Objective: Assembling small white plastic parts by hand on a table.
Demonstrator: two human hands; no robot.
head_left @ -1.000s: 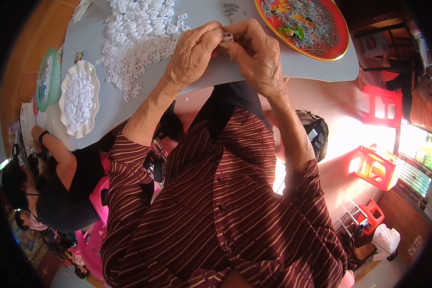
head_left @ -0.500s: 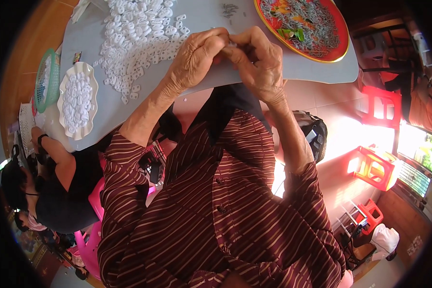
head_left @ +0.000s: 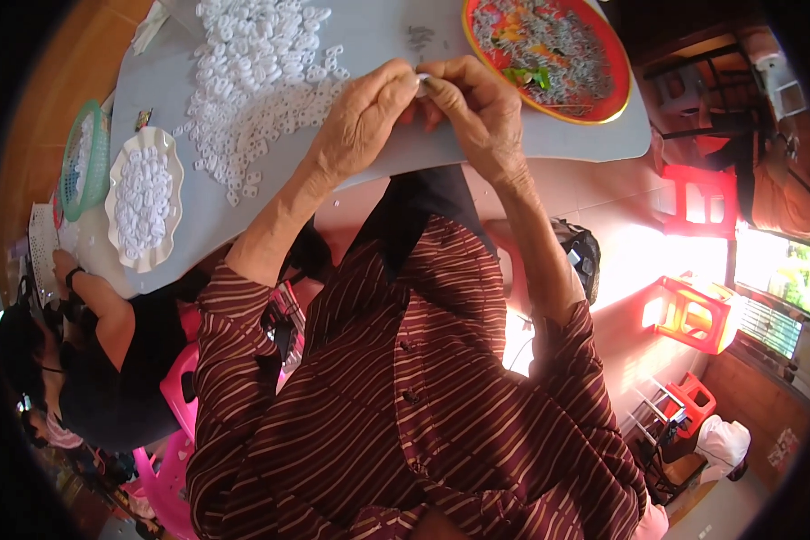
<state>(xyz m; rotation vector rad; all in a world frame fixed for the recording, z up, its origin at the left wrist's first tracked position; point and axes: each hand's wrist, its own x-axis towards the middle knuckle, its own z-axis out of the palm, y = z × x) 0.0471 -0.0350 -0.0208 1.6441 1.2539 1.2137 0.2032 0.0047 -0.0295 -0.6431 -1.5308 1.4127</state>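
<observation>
Over the front edge of the grey table, my two hands meet fingertip to fingertip. A small white plastic piece (head_left: 422, 86) shows between them. My left hand (head_left: 362, 121) is closed on one side of it, and the fingers and thumb of my right hand (head_left: 479, 115) pinch its other side. Anything smaller in the fingers is hidden. Left of my hands spreads a heap of white oval plastic pieces (head_left: 252, 45), with smaller, flatter white pieces (head_left: 283, 112) nearest my left wrist. Beyond my fingertips lie a few small grey pin-like pieces (head_left: 419, 38).
A red round tray (head_left: 610, 103) of grey pin-like pieces stands at right. At left are a wavy-edged white dish (head_left: 176, 229) of white pieces and a green basket (head_left: 72, 184). Another person's arm (head_left: 108, 315) rests at the left table edge. Red stools (head_left: 693, 315) stand right.
The white piece now shows between my fingertips, where it was mostly hidden. My fingers have shifted around it. The tray and table's right end sit slightly further left in view.
</observation>
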